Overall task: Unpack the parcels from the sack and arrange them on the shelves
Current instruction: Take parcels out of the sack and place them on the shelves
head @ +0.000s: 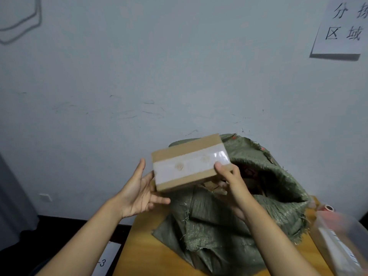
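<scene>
A flat brown cardboard parcel (190,162) with a wide band of clear tape is held in the air above the sack's open mouth. My right hand (232,177) pinches its right end, thumb on top and fingers beneath. Spread open at the parcel's left end, my left hand (139,193) has its palm toward the box and its fingers reaching under the lower edge. The green woven sack (229,226) slumps on a wooden table, and more cardboard shows inside its mouth. No shelves are in view.
The wooden table (143,253) carries the sack. A blurred clear plastic-wrapped parcel (338,240) lies at the table's right edge. A plain wall stands close behind, with a paper sign (342,26) at upper right. A white label (103,259) lies on the dark floor at left.
</scene>
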